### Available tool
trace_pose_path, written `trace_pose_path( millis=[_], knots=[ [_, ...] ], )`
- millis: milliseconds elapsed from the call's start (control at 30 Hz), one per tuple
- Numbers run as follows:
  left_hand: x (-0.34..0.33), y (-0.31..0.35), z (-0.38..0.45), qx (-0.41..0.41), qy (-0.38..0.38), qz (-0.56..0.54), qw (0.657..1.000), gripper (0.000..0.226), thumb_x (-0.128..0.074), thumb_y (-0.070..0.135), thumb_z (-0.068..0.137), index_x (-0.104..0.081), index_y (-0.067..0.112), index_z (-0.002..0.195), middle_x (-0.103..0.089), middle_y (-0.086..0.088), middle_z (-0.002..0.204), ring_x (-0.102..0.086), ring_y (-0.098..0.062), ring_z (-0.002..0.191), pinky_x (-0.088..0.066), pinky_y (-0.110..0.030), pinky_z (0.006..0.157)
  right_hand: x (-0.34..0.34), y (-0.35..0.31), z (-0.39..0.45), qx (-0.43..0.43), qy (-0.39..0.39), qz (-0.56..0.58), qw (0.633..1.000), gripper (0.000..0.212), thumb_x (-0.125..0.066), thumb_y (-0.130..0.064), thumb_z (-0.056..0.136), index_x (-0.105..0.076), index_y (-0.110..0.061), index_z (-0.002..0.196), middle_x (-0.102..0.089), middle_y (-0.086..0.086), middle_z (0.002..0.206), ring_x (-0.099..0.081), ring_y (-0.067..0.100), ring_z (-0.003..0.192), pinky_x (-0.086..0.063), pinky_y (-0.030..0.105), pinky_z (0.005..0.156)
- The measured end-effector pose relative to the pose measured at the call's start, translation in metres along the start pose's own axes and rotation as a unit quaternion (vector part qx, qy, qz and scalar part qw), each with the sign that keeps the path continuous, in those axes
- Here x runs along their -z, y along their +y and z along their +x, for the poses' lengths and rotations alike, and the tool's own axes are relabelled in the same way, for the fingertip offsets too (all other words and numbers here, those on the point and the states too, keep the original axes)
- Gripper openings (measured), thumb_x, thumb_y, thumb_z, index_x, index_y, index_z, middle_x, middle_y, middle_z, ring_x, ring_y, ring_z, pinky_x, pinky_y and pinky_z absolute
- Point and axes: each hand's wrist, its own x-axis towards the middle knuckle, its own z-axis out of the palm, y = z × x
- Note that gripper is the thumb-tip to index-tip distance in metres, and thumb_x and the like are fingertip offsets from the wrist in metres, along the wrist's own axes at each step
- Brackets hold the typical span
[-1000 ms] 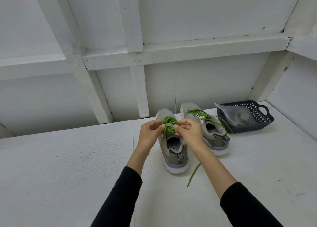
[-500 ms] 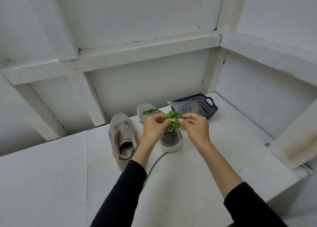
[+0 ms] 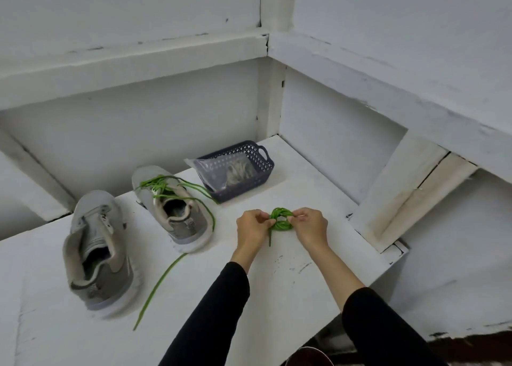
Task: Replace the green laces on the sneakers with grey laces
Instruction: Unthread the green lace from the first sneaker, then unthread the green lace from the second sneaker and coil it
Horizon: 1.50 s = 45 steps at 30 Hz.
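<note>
Since the coiled green lace (image 3: 281, 219) is light, limp and springy, it likely unwinds if let go; best pinched across the wraps at both sides. Left hand (image 3: 253, 228) and right hand (image 3: 310, 227) each pinch a side of the coil, held just above the surface (image 3: 304, 277), right of the 2 sneakers (image 3: 171, 205).

White painted table (image 3: 318, 257) against white panelled walls (image 3: 138, 19) with wooden beams (image 3: 133, 61).

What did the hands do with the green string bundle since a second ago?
Both hands, left hand and right hand, carried the coiled green lace from above the sneakers rightward, near the basket. Both still pinch it. The unlaced sneaker and laced sneaker stayed put.
</note>
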Motion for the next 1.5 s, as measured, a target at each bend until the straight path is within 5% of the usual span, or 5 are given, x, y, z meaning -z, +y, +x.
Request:
trace_pose_path(
  millis=[167,400,800,1000,1500],
  knots=[
    [0.003,0.010,0.005,-0.033,0.015,0.037,0.999,0.027,-0.058,0.002,0.092,-0.067,0.007,0.117,-0.068,-0.008,0.113,-0.065,-0.021,0.101,-0.053,-0.035,0.093,0.000,0.001,0.015,0.031,0.018,-0.051,0.998,0.024,-0.059,-0.005,0.094,-0.067,0.001,0.115,-0.068,0.016,0.114,-0.063,0.026,0.105,-0.045,0.021,0.086],
    [0.100,0.036,-0.018,-0.214,0.263,0.140,0.930,0.022,-0.051,0.010,0.097,-0.069,0.014,0.108,-0.065,0.002,0.108,-0.057,-0.015,0.100,-0.047,-0.029,0.084,-0.039,-0.056,-0.003,0.265,-0.056,-0.083,0.959,0.028,-0.049,-0.010,0.098,-0.064,-0.009,0.122,-0.064,0.006,0.120,-0.058,0.020,0.110,-0.048,0.031,0.096],
    [0.239,-0.057,-0.056,0.072,0.355,0.320,0.875,0.055,-0.057,0.046,0.087,-0.048,0.005,0.123,-0.052,-0.014,0.129,-0.043,-0.035,0.124,-0.032,-0.054,0.107,-0.143,-0.112,-0.076,0.495,-0.215,-0.357,0.762,0.036,-0.053,-0.043,0.093,-0.055,-0.013,0.113,-0.061,0.004,0.114,-0.047,0.023,0.115,-0.029,0.035,0.104],
    [0.252,-0.058,-0.056,0.075,0.257,0.321,0.908,0.039,-0.053,0.039,0.092,-0.052,0.013,0.122,-0.041,-0.009,0.137,-0.040,-0.035,0.116,-0.046,-0.051,0.091,-0.150,-0.127,-0.103,0.483,-0.176,-0.316,0.797,0.020,-0.052,-0.027,0.097,-0.058,-0.013,0.109,-0.062,0.007,0.108,-0.049,0.023,0.106,-0.032,0.029,0.092],
    [0.368,-0.126,-0.114,0.111,0.320,0.288,0.896,0.021,-0.059,0.034,0.089,-0.049,0.016,0.092,-0.052,-0.008,0.116,-0.043,-0.036,0.105,-0.042,-0.048,0.083,-0.226,-0.135,-0.206,0.520,-0.203,-0.288,0.778,0.014,-0.058,-0.027,0.094,-0.060,-0.015,0.099,-0.062,0.003,0.090,-0.048,0.020,0.093,-0.039,0.034,0.094]
  ],
)
